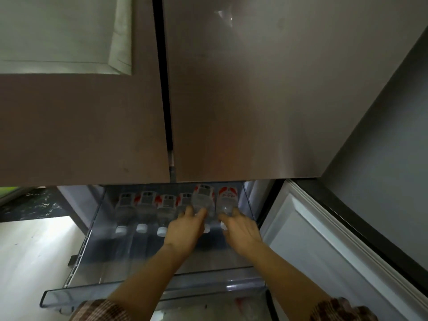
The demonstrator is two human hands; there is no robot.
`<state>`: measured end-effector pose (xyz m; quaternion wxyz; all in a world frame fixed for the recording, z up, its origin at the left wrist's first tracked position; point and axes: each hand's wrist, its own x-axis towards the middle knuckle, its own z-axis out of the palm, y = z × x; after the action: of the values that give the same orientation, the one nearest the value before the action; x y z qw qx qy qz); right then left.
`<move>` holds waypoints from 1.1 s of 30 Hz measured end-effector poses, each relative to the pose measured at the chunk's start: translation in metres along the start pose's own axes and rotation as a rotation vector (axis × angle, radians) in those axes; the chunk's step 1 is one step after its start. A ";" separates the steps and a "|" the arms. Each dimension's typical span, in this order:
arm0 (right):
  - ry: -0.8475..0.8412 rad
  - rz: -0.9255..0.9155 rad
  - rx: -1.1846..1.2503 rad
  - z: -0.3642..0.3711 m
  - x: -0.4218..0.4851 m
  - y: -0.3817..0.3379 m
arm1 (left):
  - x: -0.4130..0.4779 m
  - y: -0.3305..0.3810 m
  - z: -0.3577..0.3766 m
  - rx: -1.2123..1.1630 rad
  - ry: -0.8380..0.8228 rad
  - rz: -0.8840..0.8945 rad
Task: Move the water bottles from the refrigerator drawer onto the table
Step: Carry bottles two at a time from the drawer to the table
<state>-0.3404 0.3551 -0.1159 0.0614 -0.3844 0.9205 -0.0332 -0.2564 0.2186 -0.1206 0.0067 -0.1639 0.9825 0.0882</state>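
Observation:
Several clear water bottles with red-and-white labels and white caps lie side by side in the pulled-out clear refrigerator drawer (pixel 76 290), caps toward me. My left hand (pixel 185 230) grips one bottle (pixel 203 198) near its neck, its body tilted up above the row. My right hand (pixel 240 230) grips the rightmost bottle (pixel 228 196) the same way. Three bottles (pixel 146 202) lie untouched at the left; a further one is partly hidden behind my left hand.
The two closed upper refrigerator doors (pixel 254 100) hang right over the drawer's back. An open lower door (pixel 324 239) stands at the right. Pale floor (pixel 30 251) lies to the left of the drawer.

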 end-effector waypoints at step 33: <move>0.212 -0.403 0.658 -0.171 -0.136 -0.278 | -0.318 -0.156 -0.229 0.083 0.509 -0.157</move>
<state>-0.0738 0.2588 0.0957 0.0784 -0.5113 0.7682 -0.3771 0.0980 0.1354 0.0918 -0.2272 -0.2559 0.9396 0.0030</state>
